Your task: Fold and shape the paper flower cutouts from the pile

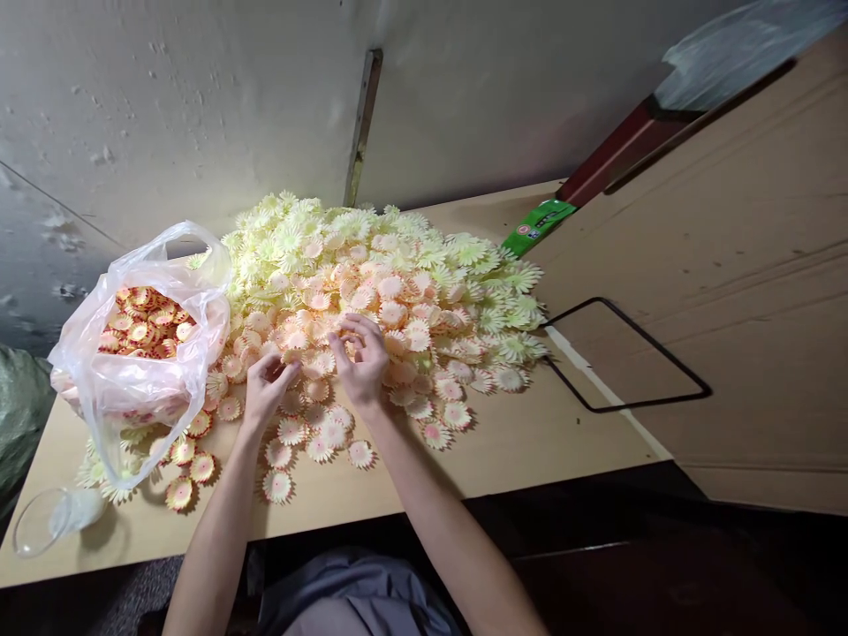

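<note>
Curving L hand & R hand nr frilly, disc-shaped flowers

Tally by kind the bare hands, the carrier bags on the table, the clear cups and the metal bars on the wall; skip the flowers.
Hands: 2, left hand and right hand
Carrier bag: 1
Clear cup: 1
Metal bar: 1
Total: 5
</note>
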Motion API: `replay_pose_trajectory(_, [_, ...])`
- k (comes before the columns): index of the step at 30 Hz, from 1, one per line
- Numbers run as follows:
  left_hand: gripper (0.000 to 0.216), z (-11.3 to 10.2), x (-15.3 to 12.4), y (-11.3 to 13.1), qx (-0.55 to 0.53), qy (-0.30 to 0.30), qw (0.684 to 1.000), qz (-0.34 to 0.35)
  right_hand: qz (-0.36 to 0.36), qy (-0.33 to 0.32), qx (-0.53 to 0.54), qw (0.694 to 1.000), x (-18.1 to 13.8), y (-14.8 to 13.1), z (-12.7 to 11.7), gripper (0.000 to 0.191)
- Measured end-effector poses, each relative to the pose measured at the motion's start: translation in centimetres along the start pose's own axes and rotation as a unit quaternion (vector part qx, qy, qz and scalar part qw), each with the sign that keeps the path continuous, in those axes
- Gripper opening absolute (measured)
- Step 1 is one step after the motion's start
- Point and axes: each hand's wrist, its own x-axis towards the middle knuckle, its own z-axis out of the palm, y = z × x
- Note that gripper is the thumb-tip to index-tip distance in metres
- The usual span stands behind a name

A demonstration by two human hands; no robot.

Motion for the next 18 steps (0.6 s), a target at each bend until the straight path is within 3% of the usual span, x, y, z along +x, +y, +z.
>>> replay_pose_trajectory(3, [0.030, -0.1, 0.1, -0.2, -0.024, 0.005, 1.000, -0.009, -0.026, -0.087, 0.012, 0.996, -0.8, -0.5, 0.4, 0.014])
replay_pose_trajectory(7, [0.036, -0.2, 0.0, -0.1, 0.007, 0.008, 1.000, -0.011, 0.043, -0.198, 0.082, 0.976, -1.7, -0.4, 0.9, 0.016])
replay_pose_trajectory(14, [0.030, 0.0, 0.4, -0.9, 0.015, 0.018, 1.000, 0.001, 0.142, -0.154, 0.133, 0.969, -2.0, 0.6, 1.4, 0.023])
replay_pose_trajectory(18, [0.032, 0.0, 0.5, -1.6, 0.008, 0.018, 1.000, 0.000, 0.091, -0.162, 0.090, 0.979, -1.9, 0.4, 1.2, 0.018])
